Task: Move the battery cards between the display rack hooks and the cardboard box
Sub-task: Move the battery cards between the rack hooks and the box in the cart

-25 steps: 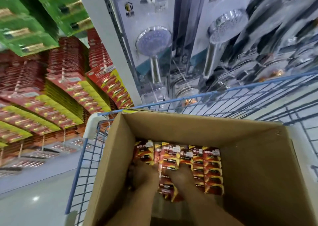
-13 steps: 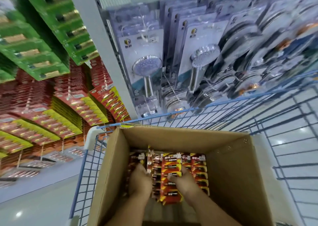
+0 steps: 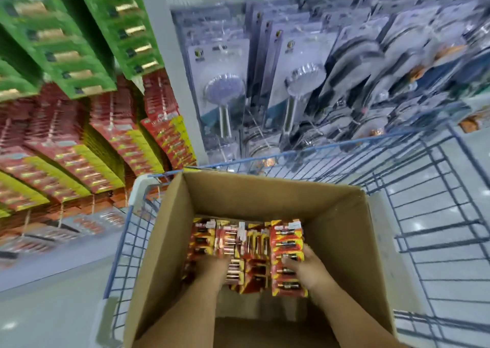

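the cardboard box [image 3: 342,241] is seen standing inside a blue wire cart [image 3: 434,215], with red and yellow battery cards [image 3: 249,244] packed at its bottom. the left hand [image 3: 212,268] is laid on the cards at the left of the pile; whether its fingers are grasping any cannot be told. a stack of cards [image 3: 287,257] at the right is grasped by the curled fingers of the right hand [image 3: 307,268]. more battery cards are hung on the display rack [image 3: 87,141] to the left, and packaged shower heads [image 3: 225,90] are hung beyond the cart.

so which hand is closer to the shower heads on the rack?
Right. The right hand grips battery cards at the right side of the box, below the shower heads. The left hand sits further left in the box.
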Demonstrator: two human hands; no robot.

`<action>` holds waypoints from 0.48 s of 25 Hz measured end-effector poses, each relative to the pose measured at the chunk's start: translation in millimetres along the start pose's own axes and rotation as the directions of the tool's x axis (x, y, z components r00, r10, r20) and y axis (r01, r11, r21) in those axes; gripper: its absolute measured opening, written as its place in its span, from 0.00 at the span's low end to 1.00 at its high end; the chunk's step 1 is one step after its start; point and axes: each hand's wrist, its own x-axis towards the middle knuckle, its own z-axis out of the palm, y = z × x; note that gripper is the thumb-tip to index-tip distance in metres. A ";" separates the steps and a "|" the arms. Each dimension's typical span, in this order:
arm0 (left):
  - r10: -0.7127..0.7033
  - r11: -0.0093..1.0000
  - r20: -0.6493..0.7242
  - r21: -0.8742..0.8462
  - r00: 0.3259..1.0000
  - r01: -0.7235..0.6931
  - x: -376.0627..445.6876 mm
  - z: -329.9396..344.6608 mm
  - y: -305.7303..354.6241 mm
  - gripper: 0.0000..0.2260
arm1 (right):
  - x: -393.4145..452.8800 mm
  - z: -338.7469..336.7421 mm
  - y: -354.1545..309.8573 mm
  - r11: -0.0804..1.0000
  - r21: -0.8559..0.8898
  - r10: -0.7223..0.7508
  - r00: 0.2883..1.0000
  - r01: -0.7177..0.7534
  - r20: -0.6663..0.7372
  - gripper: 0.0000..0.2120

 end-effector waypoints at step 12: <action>0.022 1.000 -0.045 0.005 0.999 -0.022 -40.8 65.4 41.3 0.18 | 34.4 -42.7 4.6 0.981 0.192 0.034 0.998 -0.025 -0.044 0.18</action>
